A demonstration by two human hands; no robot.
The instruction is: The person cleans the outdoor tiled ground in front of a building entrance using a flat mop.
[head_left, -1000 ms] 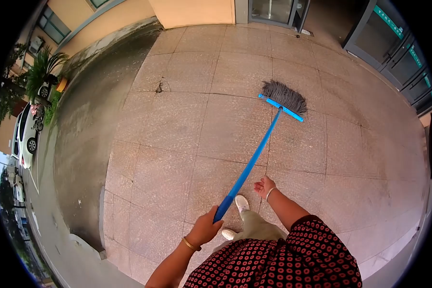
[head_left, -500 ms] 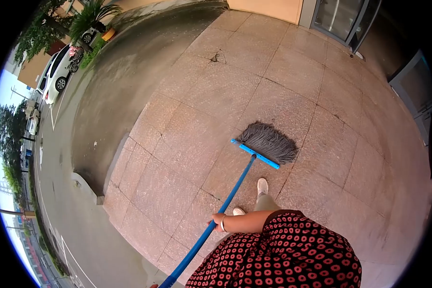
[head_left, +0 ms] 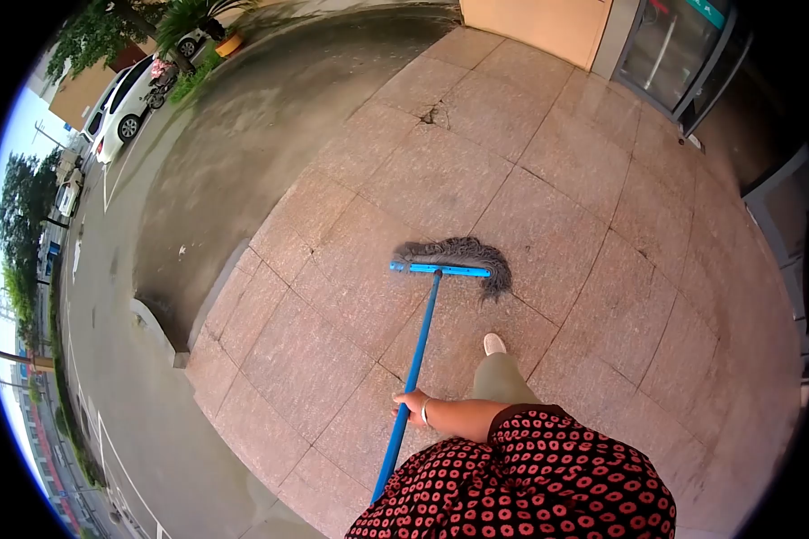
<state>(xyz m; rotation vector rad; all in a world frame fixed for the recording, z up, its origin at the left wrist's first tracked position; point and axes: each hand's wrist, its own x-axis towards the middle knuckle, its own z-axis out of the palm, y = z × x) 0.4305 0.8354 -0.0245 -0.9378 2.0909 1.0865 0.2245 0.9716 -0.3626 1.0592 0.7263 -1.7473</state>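
My right hand (head_left: 411, 406), with a bracelet at the wrist, is closed around the blue handle of a mop (head_left: 420, 346). The handle slants up and away from the lower edge of my patterned shirt. At its far end a blue bar (head_left: 458, 270) carries grey mop strands (head_left: 466, 247), which lie on the pinkish tiled floor (head_left: 566, 269). The strands bunch above the bar and trail off its right end. My left hand is out of view, and the lower end of the handle is hidden behind the shirt.
One light shoe (head_left: 493, 343) stands on the tiles below the mop. A cracked spot (head_left: 433, 114) marks the floor farther off. Glass doors (head_left: 670, 54) are at upper right. The tiled edge meets a grey ramp (head_left: 270, 117) on the left, with a parked white car (head_left: 121, 112) beyond.
The mop head has swung left and turned, so its bar now lies nearly level and its strands trail right. My left hand, barely visible at the handle's lower end before, has left view.
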